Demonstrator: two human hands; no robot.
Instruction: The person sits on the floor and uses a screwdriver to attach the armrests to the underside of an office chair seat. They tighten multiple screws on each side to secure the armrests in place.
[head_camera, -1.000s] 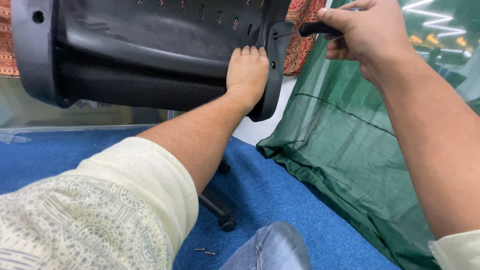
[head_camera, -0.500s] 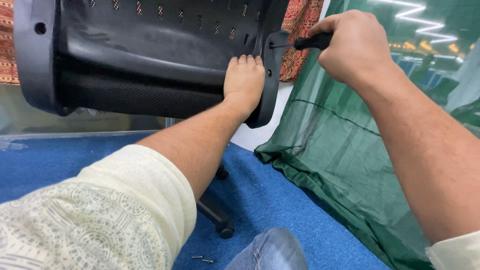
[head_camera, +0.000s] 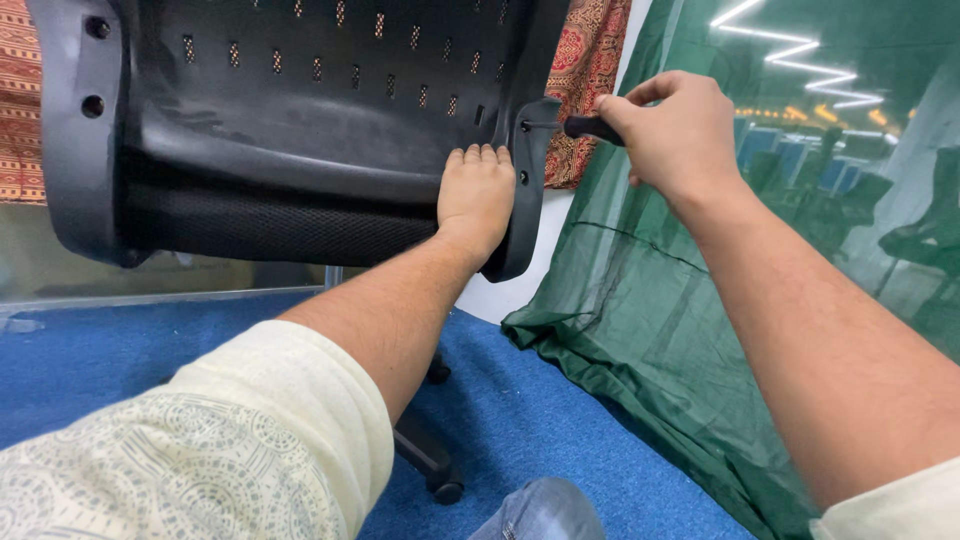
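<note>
A black plastic office chair back (head_camera: 300, 110) with a mesh underside fills the upper left of the head view. My left hand (head_camera: 478, 195) lies flat against its lower right part, fingers together, pressing on the shell. My right hand (head_camera: 672, 130) is shut on a black-handled screwdriver (head_camera: 590, 127), whose thin shaft points left into a screw hole in the chair's black side bracket (head_camera: 527, 190).
A green mesh cloth (head_camera: 680, 330) hangs and pools on the blue carpet (head_camera: 520, 400) at right. A chair base leg with a castor (head_camera: 435, 470) lies on the floor below my left arm. Red patterned fabric (head_camera: 585, 70) hangs behind the chair.
The screwdriver in my right hand has come down and left until its tip sits in the bracket. My left hand stays pressed on the chair back.
</note>
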